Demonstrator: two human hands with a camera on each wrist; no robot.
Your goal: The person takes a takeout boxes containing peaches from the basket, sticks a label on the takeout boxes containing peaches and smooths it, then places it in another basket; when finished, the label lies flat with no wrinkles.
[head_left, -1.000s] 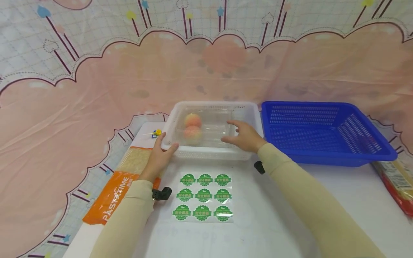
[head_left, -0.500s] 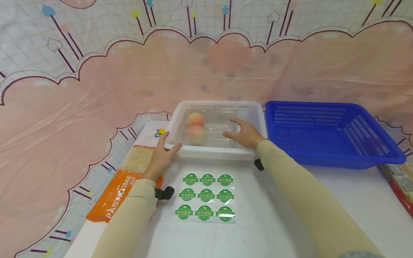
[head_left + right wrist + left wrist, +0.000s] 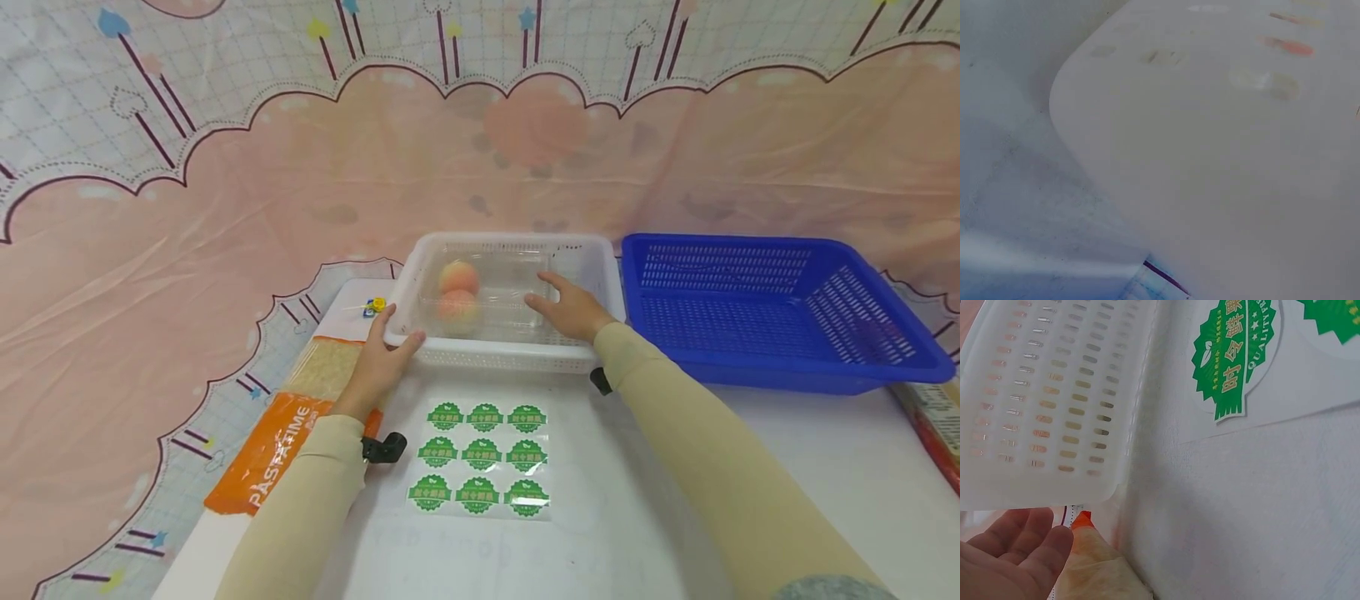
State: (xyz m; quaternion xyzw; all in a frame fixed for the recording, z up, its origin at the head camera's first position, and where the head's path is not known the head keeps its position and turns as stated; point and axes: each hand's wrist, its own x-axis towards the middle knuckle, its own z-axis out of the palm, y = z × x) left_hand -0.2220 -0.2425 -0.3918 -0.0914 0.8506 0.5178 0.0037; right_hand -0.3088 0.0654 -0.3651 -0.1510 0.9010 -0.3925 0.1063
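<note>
Two peaches (image 3: 458, 296) show through a clear plastic box (image 3: 506, 287), which lies in a white basket (image 3: 510, 345). My left hand (image 3: 378, 367) is at the basket's near left corner, thumb at the front rim and fingers spread along the left side. In the left wrist view, that hand's fingers (image 3: 1032, 534) are loosely bent just by the basket's end. My right hand (image 3: 570, 310) reaches over the basket's right part, thumb and forefinger spread apart, fingertips at the right end of the clear box. The right wrist view shows the basket's wall (image 3: 1222, 169) and no hand.
A blue basket (image 3: 780, 367) stands close to the right of the white one. A sheet of green round stickers (image 3: 480, 457) lies in front. An orange pasta bag (image 3: 277, 442) is at the left, beside a small yellow and blue object (image 3: 374, 307). Another package (image 3: 933, 421) is at far right.
The view has shifted slightly, so things sit a little further right. My right thumb and fingers have come somewhat closer together at the clear box's end. My left hand stays at the corner.
</note>
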